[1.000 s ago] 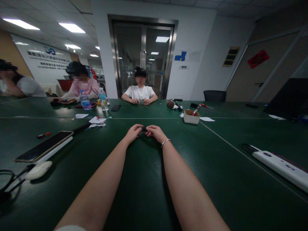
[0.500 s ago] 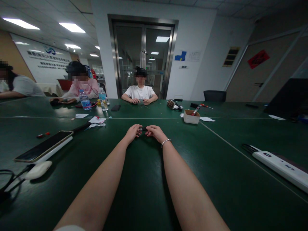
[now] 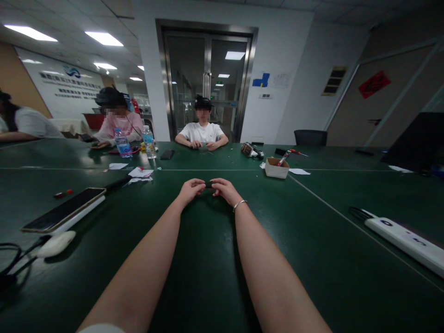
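Both my arms stretch forward over the dark green table (image 3: pixel 208 259). A small black object (image 3: pixel 208 184) sits between my fingertips, too small to name. My left hand (image 3: pixel 192 191) pinches at its left end, fingers together. My right hand (image 3: pixel 225 189), with a silver bangle at the wrist, pinches its right end. The fingers hide most of the object. The hands are just above or resting on the tabletop; I cannot tell which.
To the left lie a phone (image 3: pixel 65 209), a white charger-like piece (image 3: pixel 56 245) with black cables, and paper scraps (image 3: pixel 140 172). Ahead right stands a small open box (image 3: pixel 276 168); a white power strip (image 3: pixel 404 240) lies far right. A person (image 3: pixel 202 133) sits opposite, near two bottles (image 3: pixel 148 143).
My left fingers have shifted slightly and closed nearer to the black object's end. A silvery bit seen at its left end is now covered. My right hand has barely moved.
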Motion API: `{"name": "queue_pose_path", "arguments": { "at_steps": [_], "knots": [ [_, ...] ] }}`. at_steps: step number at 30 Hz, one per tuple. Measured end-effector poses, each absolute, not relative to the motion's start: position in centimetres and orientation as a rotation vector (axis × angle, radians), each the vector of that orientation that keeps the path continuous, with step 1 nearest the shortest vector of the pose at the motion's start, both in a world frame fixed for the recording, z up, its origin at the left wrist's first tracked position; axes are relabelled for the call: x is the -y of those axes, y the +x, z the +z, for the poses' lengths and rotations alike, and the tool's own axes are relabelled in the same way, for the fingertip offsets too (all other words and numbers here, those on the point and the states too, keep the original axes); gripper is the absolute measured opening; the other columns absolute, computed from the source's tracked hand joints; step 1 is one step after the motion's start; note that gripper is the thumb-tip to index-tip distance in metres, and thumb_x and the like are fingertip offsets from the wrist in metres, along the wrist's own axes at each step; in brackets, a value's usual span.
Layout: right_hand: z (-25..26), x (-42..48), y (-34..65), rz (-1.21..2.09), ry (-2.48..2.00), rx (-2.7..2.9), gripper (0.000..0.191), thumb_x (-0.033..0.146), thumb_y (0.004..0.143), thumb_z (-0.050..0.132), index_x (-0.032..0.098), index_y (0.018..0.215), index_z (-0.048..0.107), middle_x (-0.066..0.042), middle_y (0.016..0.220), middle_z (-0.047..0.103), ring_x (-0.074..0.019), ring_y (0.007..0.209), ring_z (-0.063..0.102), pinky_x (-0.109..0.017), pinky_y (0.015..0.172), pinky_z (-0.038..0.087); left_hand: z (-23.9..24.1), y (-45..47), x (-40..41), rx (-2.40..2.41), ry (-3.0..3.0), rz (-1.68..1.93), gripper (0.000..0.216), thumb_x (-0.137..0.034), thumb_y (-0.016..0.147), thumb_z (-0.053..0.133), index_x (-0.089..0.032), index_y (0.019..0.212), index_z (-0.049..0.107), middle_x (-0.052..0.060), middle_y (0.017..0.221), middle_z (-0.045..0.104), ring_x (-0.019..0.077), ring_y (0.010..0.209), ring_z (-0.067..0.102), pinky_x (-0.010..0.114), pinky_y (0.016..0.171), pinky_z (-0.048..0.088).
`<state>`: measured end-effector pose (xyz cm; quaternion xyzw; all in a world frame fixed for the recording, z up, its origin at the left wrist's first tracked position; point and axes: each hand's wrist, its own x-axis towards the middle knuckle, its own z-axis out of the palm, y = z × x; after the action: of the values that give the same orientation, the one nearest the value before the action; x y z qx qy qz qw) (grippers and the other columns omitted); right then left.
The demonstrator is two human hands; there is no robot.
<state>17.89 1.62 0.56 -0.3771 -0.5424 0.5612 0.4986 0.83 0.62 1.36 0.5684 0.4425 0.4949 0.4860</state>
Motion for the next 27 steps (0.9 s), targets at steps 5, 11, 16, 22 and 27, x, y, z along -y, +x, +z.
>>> {"name": "queue_pose_path", "arguments": {
  "at_steps": [5,11,16,22,27],
  "knots": [
    [0.89,-1.41,17.64,1.263,-1.03,1.325,0.025,0.026,0.074,0.062,0.016,0.096,0.056,0.005,0.058,0.055,-0.0037,0.032,0.043,-0.019,0.036,0.047,1.2,0.84,-0.66,-1.072,1.375,1.189,0.027,-0.03,0.057,0.071,-0.013,0.077,0.062,0.003,0.068,0.063,0.0119,0.062,0.057,0.023,0.056,0.042],
    [0.79,-1.48,17.7,1.296,-0.936,1.331,0.057,0.018,0.068,0.068,0.027,0.119,0.044,0.002,0.086,0.059,-0.0013,0.039,0.05,-0.02,0.045,0.053,1.07,0.61,-0.91,-1.088,1.35,1.196,0.024,-0.029,0.059,0.069,-0.013,0.076,0.062,0.002,0.065,0.062,0.0094,0.056,0.054,0.022,0.054,0.041],
    [1.0,-1.25,17.57,1.347,-0.999,1.354,0.022,0.027,0.079,0.057,0.015,0.098,0.055,0.001,0.064,0.059,-0.0028,0.036,0.044,-0.019,0.043,0.051,0.93,0.33,-1.11,-1.08,1.351,1.2,0.025,-0.029,0.058,0.07,-0.013,0.075,0.061,0.002,0.063,0.062,0.0092,0.054,0.053,0.022,0.053,0.041],
    [1.5,-0.76,17.43,1.391,-1.011,1.262,0.028,0.022,0.076,0.06,0.021,0.102,0.049,0.002,0.072,0.059,-0.0058,0.042,0.054,-0.02,0.043,0.05,1.25,0.48,-0.65,-1.09,1.322,1.206,0.023,-0.028,0.059,0.069,-0.013,0.073,0.06,0.002,0.063,0.062,0.0086,0.054,0.053,0.022,0.053,0.04],
    [1.58,-0.75,17.43,1.383,-0.913,1.318,0.046,0.013,0.068,0.064,0.024,0.109,0.046,0.004,0.077,0.058,-0.005,0.044,0.054,-0.018,0.042,0.049,1.52,0.59,-0.37,-1.083,1.313,1.213,0.025,-0.029,0.057,0.071,-0.012,0.073,0.061,0.003,0.064,0.062,0.0093,0.056,0.053,0.022,0.053,0.04]
  ]
}}
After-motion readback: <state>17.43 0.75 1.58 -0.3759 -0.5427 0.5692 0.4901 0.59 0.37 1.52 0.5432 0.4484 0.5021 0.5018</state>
